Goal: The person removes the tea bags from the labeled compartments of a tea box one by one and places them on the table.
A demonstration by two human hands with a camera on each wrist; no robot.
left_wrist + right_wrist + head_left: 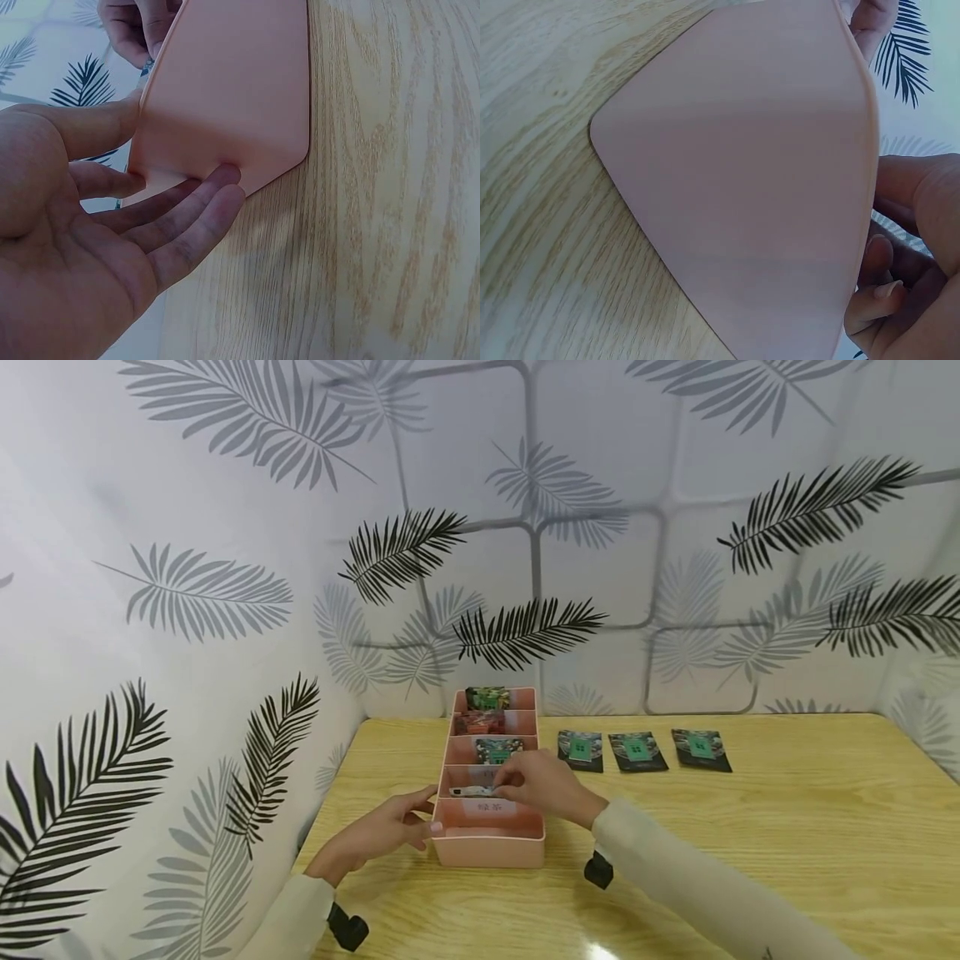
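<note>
A pink divided box [491, 852] stands on the table, with a sachet in each of several compartments. My right hand [546, 785] reaches into the second compartment from the front. Its thumb and fingertips pinch the end of a light-coloured sachet [472, 791], partly hidden by the hand. In the right wrist view the box wall hides that sachet, and the fingers [881, 300] are curled behind the rim. At the box's front left corner, my left hand [386, 827] touches the rim and outer wall with nearly straight fingers [199, 232].
Three dark sachets with green labels, the nearest a dark sachet [580, 750], lie in a row right of the box. Further back in the box are a green-labelled sachet [498, 750], a red sachet [480, 722] and a green sachet [487, 697]. A patterned wall [600, 677] borders the wooden table [750, 843].
</note>
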